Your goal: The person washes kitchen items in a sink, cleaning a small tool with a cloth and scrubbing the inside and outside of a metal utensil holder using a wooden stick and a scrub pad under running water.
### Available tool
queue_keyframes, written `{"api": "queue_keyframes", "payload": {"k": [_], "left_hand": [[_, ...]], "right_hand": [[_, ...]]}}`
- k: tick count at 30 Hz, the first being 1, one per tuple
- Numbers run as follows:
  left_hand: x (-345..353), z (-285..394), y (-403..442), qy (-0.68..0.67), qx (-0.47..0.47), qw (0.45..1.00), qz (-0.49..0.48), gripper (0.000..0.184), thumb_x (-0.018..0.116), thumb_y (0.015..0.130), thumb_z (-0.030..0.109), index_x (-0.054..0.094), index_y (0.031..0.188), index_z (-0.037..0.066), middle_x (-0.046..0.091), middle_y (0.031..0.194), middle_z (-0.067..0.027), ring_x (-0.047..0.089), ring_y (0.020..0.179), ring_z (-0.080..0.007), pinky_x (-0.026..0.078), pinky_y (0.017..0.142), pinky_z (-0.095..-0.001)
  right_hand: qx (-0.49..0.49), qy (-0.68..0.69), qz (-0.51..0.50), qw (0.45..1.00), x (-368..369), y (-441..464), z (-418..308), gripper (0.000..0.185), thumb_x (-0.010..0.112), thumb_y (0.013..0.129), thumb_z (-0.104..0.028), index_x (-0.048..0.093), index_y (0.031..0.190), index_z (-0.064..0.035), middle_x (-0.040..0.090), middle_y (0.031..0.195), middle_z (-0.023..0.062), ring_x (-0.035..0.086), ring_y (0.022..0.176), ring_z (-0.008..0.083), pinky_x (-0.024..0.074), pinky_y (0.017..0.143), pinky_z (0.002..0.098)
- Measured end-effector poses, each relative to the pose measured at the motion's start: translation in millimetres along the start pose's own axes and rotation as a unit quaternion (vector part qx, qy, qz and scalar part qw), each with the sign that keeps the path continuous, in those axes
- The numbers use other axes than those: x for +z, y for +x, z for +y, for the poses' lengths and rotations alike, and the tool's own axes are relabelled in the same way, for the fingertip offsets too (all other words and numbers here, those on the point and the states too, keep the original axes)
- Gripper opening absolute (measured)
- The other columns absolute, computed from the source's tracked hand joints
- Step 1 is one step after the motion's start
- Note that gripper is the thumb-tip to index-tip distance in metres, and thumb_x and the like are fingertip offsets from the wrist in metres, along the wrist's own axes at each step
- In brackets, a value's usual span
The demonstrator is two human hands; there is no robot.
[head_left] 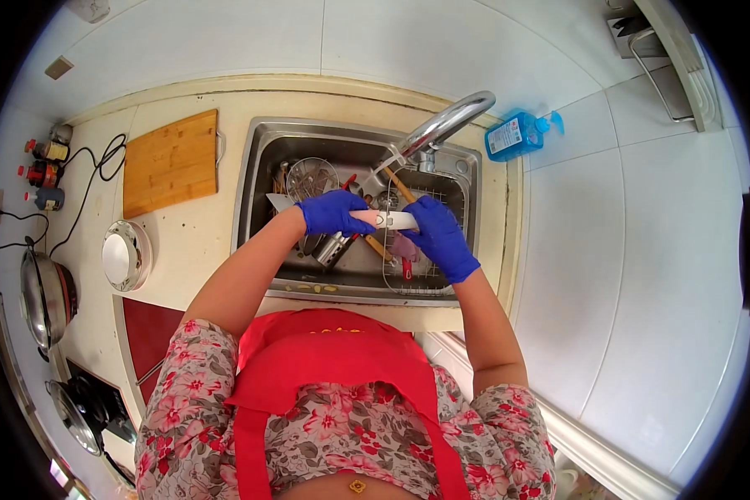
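Observation:
Both my hands wear blue gloves and meet over the sink (254, 179). Between them is a slim pink-and-white utensil (394, 220), its exact kind unclear. My left hand (335, 212) has its fingers closed around the pink end. Around the white end, my right hand (438, 235) is closed too. Below them in the sink lie a round wire strainer (312, 177), a metal cylinder-shaped tool (333, 249) and a red-handled tool (407, 268). A wooden handle (400, 185) slants up behind the utensil. The gloves hide part of the pile.
The chrome faucet (450, 121) arches over the sink's back right. A wire basket (425, 283) sits in its right side. Blue soap bottle (515, 136) stands at the back right corner. Left on the counter are a cutting board (171, 164), bowls (125, 256), bottles (46, 173) and a cord.

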State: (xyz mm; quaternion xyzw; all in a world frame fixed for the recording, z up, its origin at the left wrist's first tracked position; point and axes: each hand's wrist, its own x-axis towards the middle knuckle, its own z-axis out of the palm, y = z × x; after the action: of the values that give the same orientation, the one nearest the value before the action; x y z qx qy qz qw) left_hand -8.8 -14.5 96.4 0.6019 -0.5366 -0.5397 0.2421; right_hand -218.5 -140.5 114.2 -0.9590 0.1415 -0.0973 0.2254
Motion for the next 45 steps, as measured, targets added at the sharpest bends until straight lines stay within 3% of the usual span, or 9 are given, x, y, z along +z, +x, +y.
{"api": "queue_keyframes", "payload": {"k": [5, 17, 23, 31, 35, 37, 41, 43, 45], "left_hand": [[2, -9, 3, 0.038, 0.038, 0.998, 0.016, 0.042, 0.067, 0.075, 0.041, 0.063, 0.091, 0.003, 0.061, 0.072, -0.0111, 0.058, 0.064, -0.0179, 0.046, 0.062, -0.0308], [2, 1, 2, -0.010, -0.019, 0.999, -0.025, 0.036, 0.067, 0.077, 0.037, 0.063, 0.087, 0.003, 0.060, 0.069, -0.0072, 0.057, 0.063, -0.0125, 0.046, 0.059, -0.0279], [6, 1, 5, -0.009, -0.016, 0.999, -0.029, 0.035, 0.066, 0.077, 0.037, 0.062, 0.086, 0.003, 0.060, 0.070, -0.0066, 0.057, 0.062, -0.0121, 0.046, 0.059, -0.0276], [11, 8, 4, 0.143, 0.008, 0.990, -0.016, 0.042, 0.062, 0.074, 0.045, 0.061, 0.086, 0.005, 0.062, 0.083, -0.0173, 0.058, 0.080, -0.0353, 0.045, 0.070, -0.0406], [21, 1, 6, 0.196, 0.053, 0.979, 0.028, 0.040, 0.063, 0.073, 0.044, 0.060, 0.085, 0.005, 0.062, 0.082, -0.0158, 0.059, 0.079, -0.0341, 0.045, 0.069, -0.0411], [24, 6, 4, 0.253, 0.033, 0.967, 0.007, 0.037, 0.065, 0.072, 0.040, 0.059, 0.088, 0.007, 0.061, 0.081, -0.0155, 0.059, 0.080, -0.0340, 0.046, 0.069, -0.0413], [38, -13, 17, 0.306, 0.031, 0.951, -0.001, 0.049, 0.070, 0.066, 0.037, 0.053, 0.103, 0.010, 0.061, 0.084, -0.0173, 0.060, 0.082, -0.0337, 0.047, 0.071, -0.0400], [43, -11, 21, 0.287, 0.043, 0.957, 0.010, 0.053, 0.070, 0.066, 0.037, 0.051, 0.107, 0.010, 0.061, 0.089, -0.0176, 0.060, 0.085, -0.0338, 0.047, 0.073, -0.0396], [43, -8, 25, 0.275, 0.059, 0.959, 0.016, 0.065, 0.071, 0.067, 0.035, 0.043, 0.120, 0.009, 0.057, 0.104, -0.0177, 0.058, 0.091, -0.0351, 0.047, 0.078, -0.0392]], "right_hand": [[0.006, 0.044, -0.013, 0.999, -4, -1, -5, 0.032, 0.070, 0.062, -0.013, 0.056, 0.090, -0.0088, 0.053, 0.086, 0.0110, 0.054, 0.081, 0.0312, 0.0453, 0.070, 0.0388], [0.022, 0.002, -0.030, 0.999, -1, -6, -5, 0.039, 0.072, 0.061, -0.017, 0.056, 0.096, -0.0128, 0.058, 0.086, 0.0090, 0.058, 0.079, 0.0292, 0.0472, 0.069, 0.0375], [0.017, -0.032, -0.069, 0.997, 1, 0, -14, 0.027, 0.068, 0.066, -0.013, 0.057, 0.090, -0.0105, 0.058, 0.084, 0.0099, 0.058, 0.078, 0.0303, 0.0470, 0.067, 0.0373], [-0.008, -0.081, -0.097, 0.992, 20, -2, -12, 0.018, 0.063, 0.072, -0.014, 0.051, 0.084, -0.0085, 0.058, 0.077, 0.0121, 0.060, 0.067, 0.0297, 0.0468, 0.059, 0.0396], [0.050, -0.038, -0.135, 0.989, 19, -4, -15, 0.019, 0.062, 0.075, -0.020, 0.051, 0.085, -0.0087, 0.059, 0.078, 0.0135, 0.060, 0.070, 0.0312, 0.0468, 0.061, 0.0407], [0.053, 0.078, -0.126, 0.987, 26, -16, -17, 0.025, 0.061, 0.079, -0.026, 0.054, 0.097, -0.0098, 0.060, 0.082, 0.0159, 0.060, 0.073, 0.0339, 0.0469, 0.064, 0.0410], [0.043, 0.058, -0.103, 0.992, 73, -47, -11, 0.034, 0.058, 0.082, -0.031, 0.053, 0.110, -0.0121, 0.060, 0.089, 0.0182, 0.059, 0.077, 0.0355, 0.0467, 0.067, 0.0407], [0.190, 0.244, -0.169, 0.936, 65, -47, -29, 0.040, 0.057, 0.083, -0.033, 0.050, 0.117, -0.0126, 0.061, 0.094, 0.0185, 0.060, 0.083, 0.0345, 0.0470, 0.071, 0.0383], [0.205, 0.215, -0.136, 0.945, 67, -55, -27, 0.040, 0.057, 0.083, -0.033, 0.051, 0.117, -0.0122, 0.061, 0.095, 0.0178, 0.059, 0.085, 0.0341, 0.0467, 0.072, 0.0381]]}}
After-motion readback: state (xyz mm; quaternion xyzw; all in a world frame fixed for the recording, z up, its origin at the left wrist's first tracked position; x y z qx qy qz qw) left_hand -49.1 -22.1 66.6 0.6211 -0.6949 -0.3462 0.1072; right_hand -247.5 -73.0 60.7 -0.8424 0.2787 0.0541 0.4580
